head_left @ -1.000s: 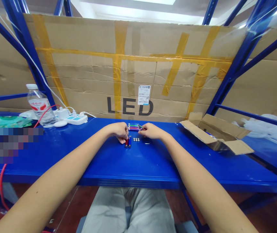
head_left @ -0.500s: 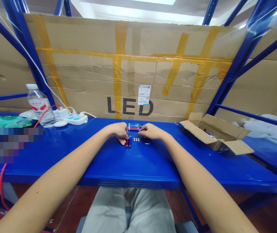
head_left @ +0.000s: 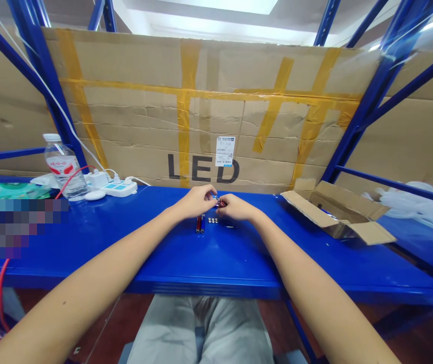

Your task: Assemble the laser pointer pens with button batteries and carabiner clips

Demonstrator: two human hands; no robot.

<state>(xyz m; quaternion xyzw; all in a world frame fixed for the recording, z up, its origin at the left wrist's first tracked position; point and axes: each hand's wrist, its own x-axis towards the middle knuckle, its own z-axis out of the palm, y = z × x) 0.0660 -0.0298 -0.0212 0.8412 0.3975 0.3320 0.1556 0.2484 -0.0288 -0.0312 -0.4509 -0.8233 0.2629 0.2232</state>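
Observation:
My left hand (head_left: pixel 202 200) is closed over the back of the work area, its fingertips meeting those of my right hand; what it pinches is mostly hidden. My right hand (head_left: pixel 236 207) is closed on a small red metallic piece (head_left: pixel 222 203), only partly visible between the fingers. Below my left hand, a red metallic tube (head_left: pixel 198 224) and a blue metallic tube (head_left: pixel 203 224) lie side by side. Several small silver button cells (head_left: pixel 212 220) sit in rows to their right. A thin dark piece (head_left: pixel 230 226) rests below my right hand.
An open cardboard box (head_left: pixel 337 208) stands on the right of the blue table (head_left: pixel 201 263). To the left are a plastic bottle (head_left: pixel 64 169), a white power strip (head_left: pixel 119 188), a green packet (head_left: pixel 11 190) and a red cable (head_left: pixel 2 288). A large cardboard sheet (head_left: pixel 140 126) stands behind.
My left hand has left the red and blue tubes and moved up and right to my right hand. It now covers the row of coloured tubes seen before. My right hand has barely moved.

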